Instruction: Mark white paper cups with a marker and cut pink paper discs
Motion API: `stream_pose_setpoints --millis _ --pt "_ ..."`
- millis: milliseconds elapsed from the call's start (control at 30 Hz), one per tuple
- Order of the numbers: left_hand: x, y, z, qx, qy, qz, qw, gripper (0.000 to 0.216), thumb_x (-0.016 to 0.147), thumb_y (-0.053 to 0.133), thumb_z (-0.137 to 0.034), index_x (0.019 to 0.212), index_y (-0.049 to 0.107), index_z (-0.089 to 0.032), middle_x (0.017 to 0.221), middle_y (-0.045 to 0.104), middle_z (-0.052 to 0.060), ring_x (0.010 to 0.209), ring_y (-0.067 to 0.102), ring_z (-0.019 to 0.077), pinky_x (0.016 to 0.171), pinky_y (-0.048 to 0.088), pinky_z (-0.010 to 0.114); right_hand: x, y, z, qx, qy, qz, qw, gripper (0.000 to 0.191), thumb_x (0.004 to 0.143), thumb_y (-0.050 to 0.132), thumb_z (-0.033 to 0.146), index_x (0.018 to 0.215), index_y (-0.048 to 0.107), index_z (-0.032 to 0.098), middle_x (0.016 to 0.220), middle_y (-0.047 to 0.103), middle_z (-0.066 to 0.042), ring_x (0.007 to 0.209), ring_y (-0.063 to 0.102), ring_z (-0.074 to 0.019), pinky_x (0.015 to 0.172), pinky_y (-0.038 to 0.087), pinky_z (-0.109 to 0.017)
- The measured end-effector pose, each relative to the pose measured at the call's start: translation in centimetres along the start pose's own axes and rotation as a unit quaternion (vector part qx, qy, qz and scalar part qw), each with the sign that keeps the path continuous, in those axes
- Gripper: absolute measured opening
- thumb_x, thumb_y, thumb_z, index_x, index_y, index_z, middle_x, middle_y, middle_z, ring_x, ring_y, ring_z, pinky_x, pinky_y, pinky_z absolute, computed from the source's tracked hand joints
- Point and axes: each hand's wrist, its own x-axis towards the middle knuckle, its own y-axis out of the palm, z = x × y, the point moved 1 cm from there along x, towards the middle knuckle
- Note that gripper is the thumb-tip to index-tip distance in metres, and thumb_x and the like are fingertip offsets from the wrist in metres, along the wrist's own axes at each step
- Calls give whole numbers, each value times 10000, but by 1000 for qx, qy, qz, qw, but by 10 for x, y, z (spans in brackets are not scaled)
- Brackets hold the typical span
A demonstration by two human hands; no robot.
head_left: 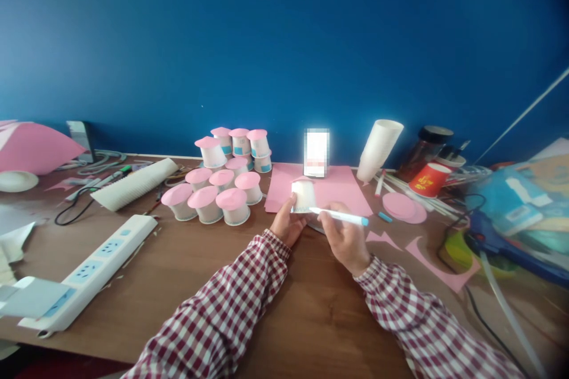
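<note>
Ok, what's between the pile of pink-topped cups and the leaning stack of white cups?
A pink paper sheet with a phone propped at its back, head view.

Bare table (208,284) lies open left of the left hand (288,226); pink-capped cups (217,196) crowd beyond it; seemingly a glue gun (493,237) blocks right of the right hand (345,241).

Nothing legible anywhere. Yellow marks on the red paper cup (429,180) at the right of the surface (213,284), too small and blurred to read. Upright card (316,153) against the blue wall (267,41), pixelated, only a reddish band showing low on it. Light blue patches on the pink-topped cups (233,206), no readable print. Blue socket faces on the power strip (95,266), no lettering made out. Held white cup (304,195) and pen (340,217): plain on the sides that show.
</note>
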Motion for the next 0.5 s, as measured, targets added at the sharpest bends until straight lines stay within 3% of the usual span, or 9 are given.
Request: stream_pose_setpoints --millis 500 --pt "0 -1 0 4 -1 3 1000 237 787 595 -333 884 616 -117 796 656 70 756 615 171 734 487 293 0 1 0 -14 -4 6 1000 134 870 482 278 892 575 184 830 637 -50 679 579 -146 616 477 -261"
